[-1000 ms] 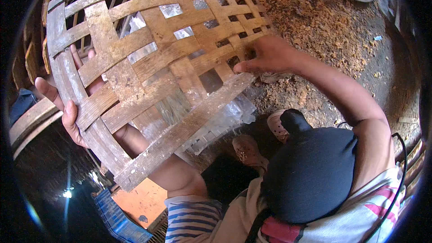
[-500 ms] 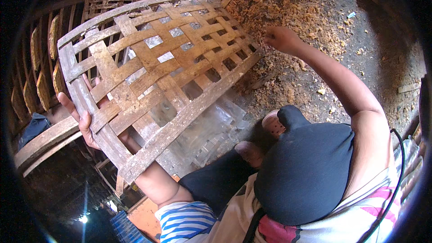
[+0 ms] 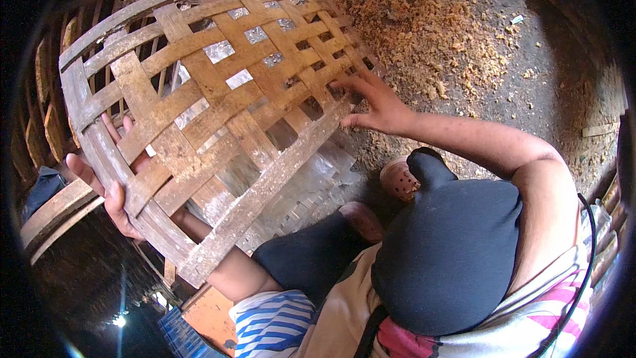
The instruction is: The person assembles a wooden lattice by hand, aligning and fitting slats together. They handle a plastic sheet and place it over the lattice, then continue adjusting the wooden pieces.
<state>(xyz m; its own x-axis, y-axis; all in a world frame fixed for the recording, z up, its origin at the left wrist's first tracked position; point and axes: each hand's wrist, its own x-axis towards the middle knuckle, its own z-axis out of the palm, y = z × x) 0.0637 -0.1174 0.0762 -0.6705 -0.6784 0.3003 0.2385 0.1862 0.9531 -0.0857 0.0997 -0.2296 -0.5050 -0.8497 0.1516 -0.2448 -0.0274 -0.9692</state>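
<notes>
Two hands are working on one woven basket [image 3: 218, 113]. You are holding this large basket of flat wooden strips tilted in front of you, its open weave facing up and its long lower rim strip running diagonally across the middle of the view. Your left hand [image 3: 109, 179] is gripping the basket's curved left rim, the thumb lying over the outer edge and the fingers showing through the gaps from behind. Your right hand [image 3: 374, 106] is resting open against the right edge of the weave, fingers spread and touching the strip ends there. You are keeping the basket above a sheet of clear plastic [image 3: 311, 179], which is showing through the gaps and below the rim. Wood shavings [image 3: 430, 33] are lying on the ground beyond your right hand. More woven baskets [image 3: 46, 119] are standing at the far left.
</notes>
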